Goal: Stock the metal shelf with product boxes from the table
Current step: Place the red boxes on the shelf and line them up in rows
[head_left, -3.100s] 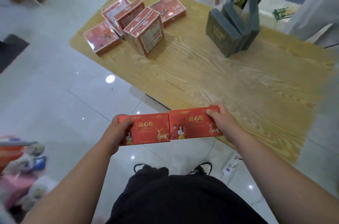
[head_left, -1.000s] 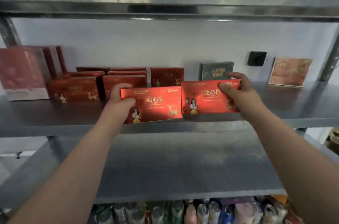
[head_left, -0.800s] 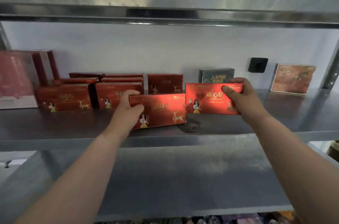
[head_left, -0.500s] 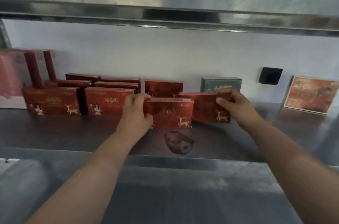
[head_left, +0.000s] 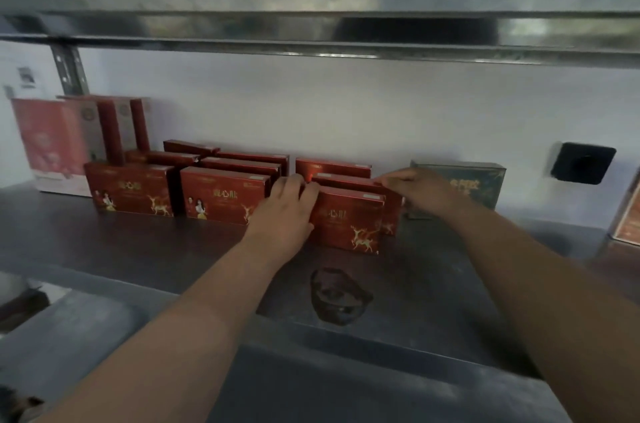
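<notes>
Two red product boxes with a gold deer stand on the metal shelf (head_left: 138, 249), one behind the other. My left hand (head_left: 284, 211) grips the left end of the front red box (head_left: 349, 220), fingers curled over its top corner. My right hand (head_left: 415, 190) holds the right end of the second red box (head_left: 391, 213) just behind it, fingers lying along its top. A third red box (head_left: 332, 167) stands behind these, against the wall. To the left stand two more rows of the same red boxes (head_left: 128, 192), (head_left: 221, 196).
A dark green box (head_left: 478, 183) stands right of my right hand. Tall red packages (head_left: 55, 142) fill the shelf's left end. A black wall socket (head_left: 583, 163) and another box (head_left: 628, 218) are at far right. The upper shelf (head_left: 311, 28) hangs low overhead.
I turned from the table to the shelf with a red box in each hand. Both boxes went from side by side in the air to standing on the shelf, one behind the other.
</notes>
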The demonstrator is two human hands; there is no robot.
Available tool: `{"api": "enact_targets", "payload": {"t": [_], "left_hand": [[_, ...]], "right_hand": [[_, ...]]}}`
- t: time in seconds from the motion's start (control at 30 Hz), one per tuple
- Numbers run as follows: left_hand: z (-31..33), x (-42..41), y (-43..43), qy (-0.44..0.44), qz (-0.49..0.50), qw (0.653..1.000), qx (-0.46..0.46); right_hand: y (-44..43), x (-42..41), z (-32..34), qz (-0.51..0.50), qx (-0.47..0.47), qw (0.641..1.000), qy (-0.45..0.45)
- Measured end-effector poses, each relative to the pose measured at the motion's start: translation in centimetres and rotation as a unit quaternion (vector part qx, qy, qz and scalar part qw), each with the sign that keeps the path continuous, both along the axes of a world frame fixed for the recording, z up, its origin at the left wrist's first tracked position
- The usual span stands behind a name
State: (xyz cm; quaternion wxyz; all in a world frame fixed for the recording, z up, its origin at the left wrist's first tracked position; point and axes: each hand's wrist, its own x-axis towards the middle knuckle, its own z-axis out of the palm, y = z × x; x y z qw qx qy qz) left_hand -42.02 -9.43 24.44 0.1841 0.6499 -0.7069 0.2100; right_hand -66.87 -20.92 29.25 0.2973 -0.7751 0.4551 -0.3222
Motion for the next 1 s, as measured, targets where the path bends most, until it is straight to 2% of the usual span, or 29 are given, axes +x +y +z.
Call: {"api": "enact_targets", "payload": {"t": [0.2, 0.33, 0.47, 0.6, 0.77, 1.0], "left_hand": [[-1.1, 0.6, -0.9, 0.016, 0.01, 1.0, -0.017], [-1.2, 0.9, -1.3, 0.03, -0.001, 0.999, -0.026], [-1.5, 1.0, -1.3, 0.02, -0.007, 0.999, -0.05], [-1.9, 0.8, -1.3, -0.008, -0.034, 0.996, -0.083], [-2.1, 0.7, -1.3, 0.028, -0.069, 0.995, -0.064], [-2.0, 0.8, -1.5, 0.036, -0.072, 0.995, -0.061]], "right_hand": [[-2.5, 3.0, 0.5, 0.02, 0.042, 0.999, -0.014], [-2.3, 4.5, 1.0, 0.02, 0.015, 1.0, 0.009], [-2.0, 5.5, 2.1, 0.016, -0.05, 0.993, 0.106], [-0.8, 6.2, 2.8, 0.008, -0.134, 0.968, 0.214], [0.1, 7.2, 1.6, 0.044, -0.167, 0.939, 0.298], [-0.1, 8.0, 1.0, 0.025, -0.178, 0.942, 0.284]]}}
